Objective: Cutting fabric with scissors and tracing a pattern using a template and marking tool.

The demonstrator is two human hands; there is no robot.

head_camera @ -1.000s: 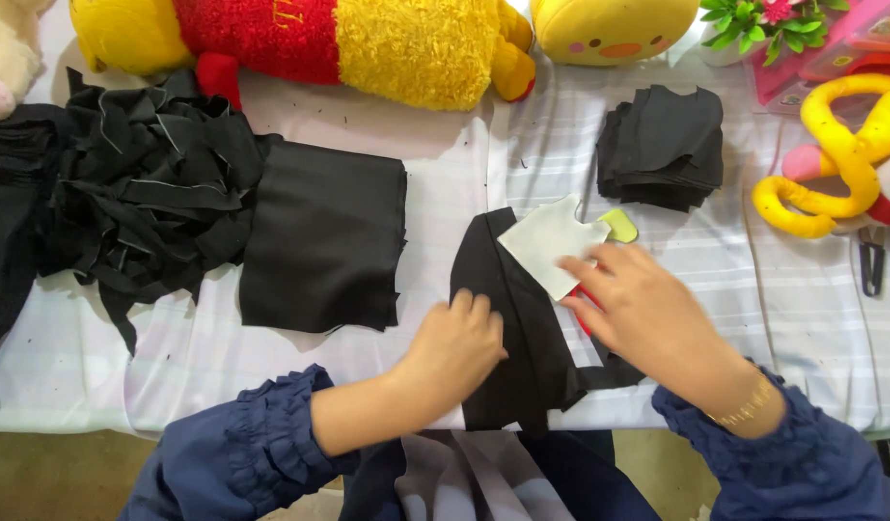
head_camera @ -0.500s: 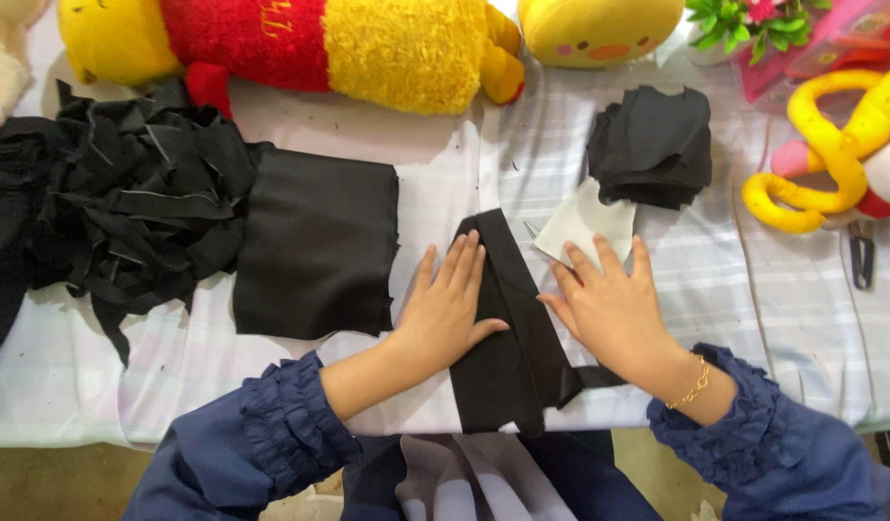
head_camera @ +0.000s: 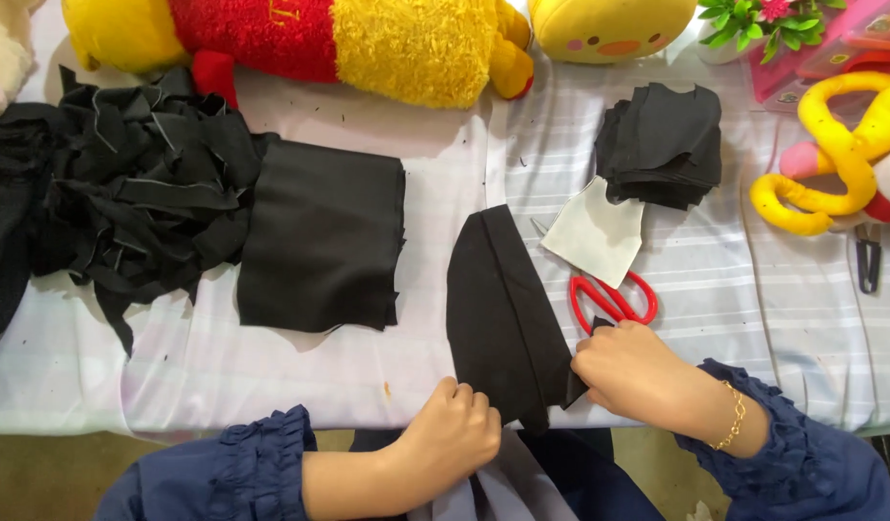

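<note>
A folded strip of black cloth (head_camera: 498, 299) lies lengthwise on the striped tablecloth (head_camera: 811, 328), its near end hanging over the table's front edge. My right hand (head_camera: 633, 371) pinches that cloth at its right side near the edge. My left hand (head_camera: 454, 434), fingers curled, sits at the table's edge by the cloth's lower left; whether it grips the cloth is unclear. Red-handled scissors (head_camera: 614, 299) lie just beyond my right hand, partly under a pale paper pattern piece (head_camera: 594, 232).
A folded black fabric (head_camera: 319, 246) lies left of centre, with a heap of black scraps (head_camera: 126, 183) further left. A stack of cut black pieces (head_camera: 662, 145) sits at the back right. Plush toys (head_camera: 300, 39) line the far edge; a yellow toy (head_camera: 840, 154) and small snips (head_camera: 867, 256) are at right.
Both hands slid from flat on the cloth's middle back toward the table's front edge. The red scissors, earlier covered by my right hand, now show.
</note>
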